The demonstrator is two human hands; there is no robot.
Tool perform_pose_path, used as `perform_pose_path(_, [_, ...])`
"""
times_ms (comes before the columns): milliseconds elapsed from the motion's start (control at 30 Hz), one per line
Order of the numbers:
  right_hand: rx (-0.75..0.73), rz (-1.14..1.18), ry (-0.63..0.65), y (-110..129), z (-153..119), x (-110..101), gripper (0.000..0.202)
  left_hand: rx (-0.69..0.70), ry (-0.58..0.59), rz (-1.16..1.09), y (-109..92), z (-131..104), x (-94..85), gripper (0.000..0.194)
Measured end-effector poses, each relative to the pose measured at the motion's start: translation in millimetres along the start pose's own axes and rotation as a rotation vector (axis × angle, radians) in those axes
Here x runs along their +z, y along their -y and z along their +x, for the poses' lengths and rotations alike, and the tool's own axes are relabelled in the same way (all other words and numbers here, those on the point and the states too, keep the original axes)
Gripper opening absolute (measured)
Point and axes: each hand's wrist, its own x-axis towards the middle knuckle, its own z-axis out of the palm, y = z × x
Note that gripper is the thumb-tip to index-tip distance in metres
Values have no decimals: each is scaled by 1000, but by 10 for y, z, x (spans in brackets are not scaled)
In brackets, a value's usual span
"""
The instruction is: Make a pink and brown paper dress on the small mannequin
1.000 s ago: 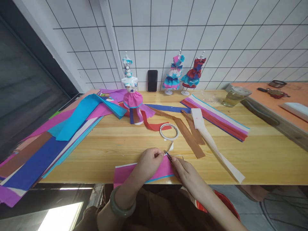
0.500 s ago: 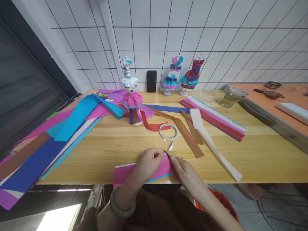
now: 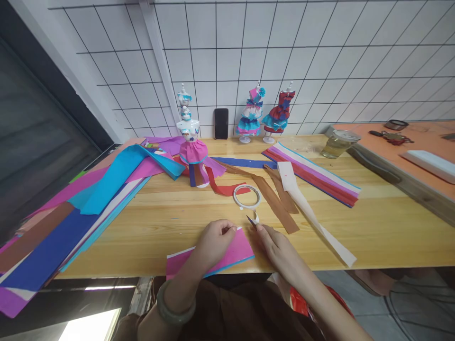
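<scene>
My left hand rests over a pink crepe paper strip at the table's front edge, thumb and fingertips pinched at its upper edge. White tape runs along that edge, and a blue border lines the lower one. Just right of the strip, my right hand grips a small pair of scissors, dark tips pointing up and left; the handles are hidden in the fingers. A short tape end curls beside the blades. Beyond them lies a white tape roll.
Brown strips, a cream strip and a striped stack lie to the right. Coloured crepe strips cover the left. A small dress form, a phone and two dressed forms stand near the wall. A glass jar is far right.
The scissors and my right hand have moved right, away from the paper's edge. The tape that ran from the paper to the right no longer shows there. My left hand has shifted slightly left.
</scene>
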Motion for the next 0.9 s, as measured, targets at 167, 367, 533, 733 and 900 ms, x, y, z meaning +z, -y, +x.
perform_pose_path(167, [326,498,255,61,-46,-97,41,21,12,-58,35,7,-72,22])
perform_pose_path(367, [483,791,441,111,-215,-223,36,51,26,-57,37,-8,-176,19])
perform_pose_path(533, [338,487,551,103,-371,-372,39,10,-11,-41,9,-22,-294,19])
perform_pose_path(733, [132,-31,47,-71,-199,-934,47,25,-34,-20,-91,-22,-516,23])
perform_pose_path(900, [218,-871,-379,-572,239,-1521,45,120,51,46,-179,46,-671,26])
